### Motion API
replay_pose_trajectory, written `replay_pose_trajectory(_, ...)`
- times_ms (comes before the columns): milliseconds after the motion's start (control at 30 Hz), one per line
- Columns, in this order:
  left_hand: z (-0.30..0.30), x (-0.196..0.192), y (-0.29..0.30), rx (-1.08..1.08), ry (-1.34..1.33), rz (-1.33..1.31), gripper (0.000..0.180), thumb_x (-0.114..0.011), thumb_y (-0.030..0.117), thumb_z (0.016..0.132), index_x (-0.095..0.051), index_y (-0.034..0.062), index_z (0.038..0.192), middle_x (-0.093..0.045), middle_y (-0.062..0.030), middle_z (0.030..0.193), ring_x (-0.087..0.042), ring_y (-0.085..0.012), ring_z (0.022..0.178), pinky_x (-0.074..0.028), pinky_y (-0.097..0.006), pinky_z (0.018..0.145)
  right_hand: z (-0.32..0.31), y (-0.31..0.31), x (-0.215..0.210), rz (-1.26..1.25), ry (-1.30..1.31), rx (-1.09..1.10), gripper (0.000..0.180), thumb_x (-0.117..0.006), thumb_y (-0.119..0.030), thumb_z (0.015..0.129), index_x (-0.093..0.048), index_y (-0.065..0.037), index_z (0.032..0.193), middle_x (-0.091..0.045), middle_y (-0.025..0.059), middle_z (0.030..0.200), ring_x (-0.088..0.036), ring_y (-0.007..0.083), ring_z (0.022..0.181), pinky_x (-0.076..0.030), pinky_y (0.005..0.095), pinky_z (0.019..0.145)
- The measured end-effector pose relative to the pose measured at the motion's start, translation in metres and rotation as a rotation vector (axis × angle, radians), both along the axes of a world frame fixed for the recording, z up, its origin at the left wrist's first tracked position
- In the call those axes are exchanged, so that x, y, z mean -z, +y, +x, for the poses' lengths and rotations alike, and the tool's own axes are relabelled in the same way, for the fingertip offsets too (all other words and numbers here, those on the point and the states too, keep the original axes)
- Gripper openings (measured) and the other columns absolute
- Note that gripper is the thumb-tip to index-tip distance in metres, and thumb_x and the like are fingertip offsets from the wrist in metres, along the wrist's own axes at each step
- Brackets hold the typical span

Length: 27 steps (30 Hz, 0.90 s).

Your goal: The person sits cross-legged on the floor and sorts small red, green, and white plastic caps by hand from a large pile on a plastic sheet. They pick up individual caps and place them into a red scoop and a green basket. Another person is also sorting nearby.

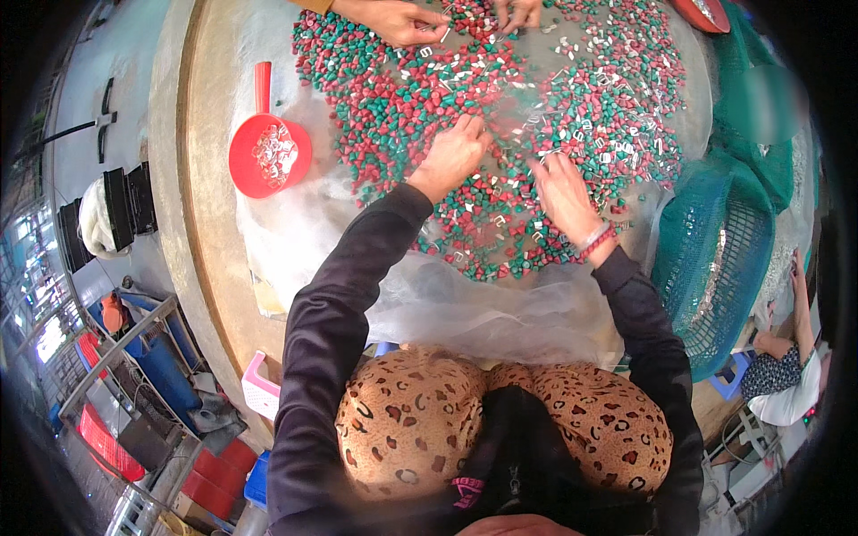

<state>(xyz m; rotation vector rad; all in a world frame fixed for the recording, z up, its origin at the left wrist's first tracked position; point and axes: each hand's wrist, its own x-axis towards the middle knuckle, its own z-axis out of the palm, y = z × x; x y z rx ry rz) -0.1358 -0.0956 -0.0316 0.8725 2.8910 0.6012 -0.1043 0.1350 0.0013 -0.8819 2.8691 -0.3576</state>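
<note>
Many small red and green pieces (429, 118), like coated pebbles or beads, lie spread over a clear plastic sheet (429, 299). Small white frame-shaped and stick-like bits (576, 141) are mixed among them. My left hand (456, 154) rests in the pile with its fingers curled together; what they hold, if anything, is hidden. To the right, my right hand (563, 192), with red and pale bracelets at the wrist, has its fingertips drawn together beside a white bit. I cannot make out what is between them.
A red plastic dipper (299, 159) containing white bits stands at left. Another person's hands (402, 21) work at the far edge. Blue-green mesh baskets (668, 286) line the right side; a red container (702, 12) sits at the top right. A pink-and-white stool (261, 386) is at lower left.
</note>
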Motion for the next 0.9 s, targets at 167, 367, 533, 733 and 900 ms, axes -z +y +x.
replay_pose_trajectory(167,0.004,0.003,0.001,0.085,0.103,-0.006,0.022,-0.058,0.007,0.076,-0.057,0.0074,0.097,-0.054,-0.0060,0.098,-0.052,-0.0236,0.099,-0.050,-0.033,0.079,0.021,0.001,-0.013,-0.198,-0.258,-0.019,0.033,-0.057,-0.002,0.077,-0.061,-0.005,0.109,-0.050,0.0138,0.092,-0.053,0.0317,0.091,-0.046,0.0405,0.078)
replay_pose_trajectory(367,0.019,0.014,0.002,-0.013,0.054,-0.153,0.028,-0.062,0.009,0.075,-0.054,0.0031,0.101,-0.055,-0.0129,0.098,-0.052,-0.0290,0.098,-0.046,-0.037,0.084,-0.060,-0.002,-0.023,-0.322,0.063,0.153,0.035,-0.059,-0.007,0.080,-0.058,-0.004,0.115,-0.053,0.0141,0.094,-0.053,0.0325,0.094,-0.048,0.0423,0.078)
replay_pose_trajectory(533,0.016,0.010,-0.003,-0.178,-0.001,-0.117,0.024,-0.062,0.009,0.078,-0.058,0.0028,0.101,-0.058,-0.0131,0.088,-0.057,-0.0301,0.091,-0.048,-0.039,0.079,-0.087,0.007,-0.001,-0.016,0.134,0.005,0.026,-0.061,-0.007,0.076,-0.059,0.000,0.101,-0.055,0.0153,0.096,-0.053,0.0317,0.096,-0.048,0.0428,0.080)
replay_pose_trajectory(733,-0.003,-0.026,-0.049,-0.671,-0.713,0.804,0.025,-0.059,0.012,0.085,-0.063,0.0034,0.107,-0.058,-0.0027,0.076,-0.055,-0.0118,0.074,-0.046,-0.028,0.067,-0.026,0.004,0.021,-0.086,-0.024,-0.183,0.016,-0.059,-0.007,0.075,-0.064,-0.005,0.090,-0.058,0.0108,0.088,-0.056,0.0292,0.093,-0.048,0.0398,0.079)
replay_pose_trajectory(900,-0.014,-0.042,-0.054,-0.451,-1.209,1.758,0.015,-0.052,0.019,0.089,-0.054,0.0051,0.085,-0.046,0.0003,0.076,-0.044,-0.0101,0.067,-0.039,-0.026,0.061,-0.004,-0.007,-0.007,-0.540,-0.503,0.112,0.037,-0.055,-0.003,0.085,-0.059,-0.009,0.121,-0.061,0.0121,0.100,-0.061,0.0274,0.091,-0.049,0.0365,0.081)
